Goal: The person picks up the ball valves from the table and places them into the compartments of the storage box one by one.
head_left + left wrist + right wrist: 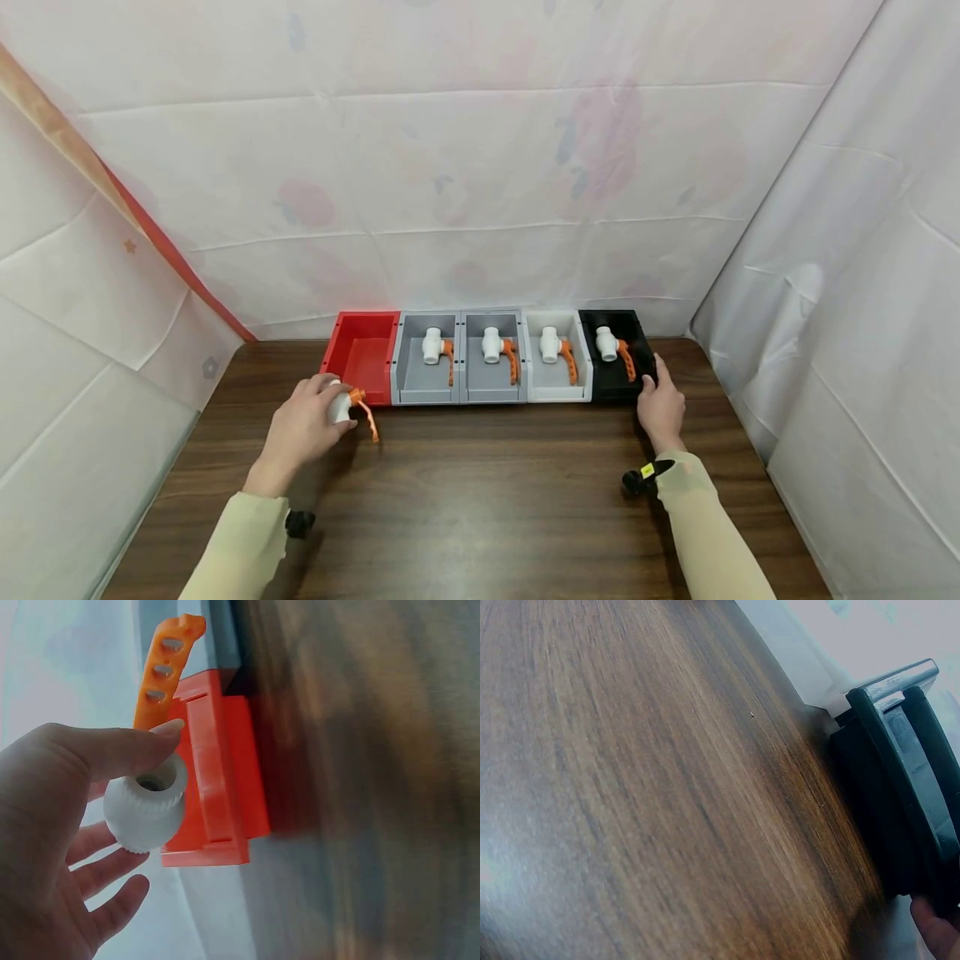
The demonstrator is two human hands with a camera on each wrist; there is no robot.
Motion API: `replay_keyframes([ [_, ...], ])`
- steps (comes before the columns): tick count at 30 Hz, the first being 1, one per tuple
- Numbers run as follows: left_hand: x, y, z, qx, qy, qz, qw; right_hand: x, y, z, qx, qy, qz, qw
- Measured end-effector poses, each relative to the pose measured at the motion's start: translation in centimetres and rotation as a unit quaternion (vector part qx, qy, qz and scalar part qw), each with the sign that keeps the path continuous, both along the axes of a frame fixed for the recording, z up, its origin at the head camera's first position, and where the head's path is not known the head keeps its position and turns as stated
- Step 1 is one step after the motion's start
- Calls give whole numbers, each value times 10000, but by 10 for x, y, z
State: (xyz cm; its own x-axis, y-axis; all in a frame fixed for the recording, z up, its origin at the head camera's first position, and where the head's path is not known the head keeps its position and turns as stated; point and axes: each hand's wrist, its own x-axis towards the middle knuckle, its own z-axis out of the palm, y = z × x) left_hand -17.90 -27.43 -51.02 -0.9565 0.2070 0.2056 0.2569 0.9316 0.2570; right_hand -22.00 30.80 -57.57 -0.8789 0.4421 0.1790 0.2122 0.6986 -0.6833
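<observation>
My left hand [303, 423] pinches a white ball valve [341, 407] with an orange lever, just in front of the red bin [365, 346]. In the left wrist view the thumb lies across the white valve [146, 814] near the base of its orange lever [159, 675], and the other fingers are spread behind. My right hand [662, 412] rests against the front right corner of the black bin [603, 385], fingers fairly straight along its side. That bin holds a similar valve [608, 345]. Only a fingertip [934, 930] shows in the right wrist view, beside the black bin [877, 810].
Between the red and black bins stand two grey bins [426, 392] and a white bin [555, 392], each with one orange-levered valve. The row sits at the back of the wooden table [480, 500], against a white curtain [465, 167]. More curtain hangs on both sides.
</observation>
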Motion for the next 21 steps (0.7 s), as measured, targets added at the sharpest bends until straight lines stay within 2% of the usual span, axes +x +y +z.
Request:
replay_keyframes([
  [13,-32,5,28,11,260,-93,9996,0,2,1,-16,-9,-6,10000],
  [16,-37,7,31,7,200,-139,9997,0,1,1,-32,-42,-18,10000],
  [21,-45,6,29,-13,-14,-112,9999,0,0,0,-44,-49,-13,10000],
])
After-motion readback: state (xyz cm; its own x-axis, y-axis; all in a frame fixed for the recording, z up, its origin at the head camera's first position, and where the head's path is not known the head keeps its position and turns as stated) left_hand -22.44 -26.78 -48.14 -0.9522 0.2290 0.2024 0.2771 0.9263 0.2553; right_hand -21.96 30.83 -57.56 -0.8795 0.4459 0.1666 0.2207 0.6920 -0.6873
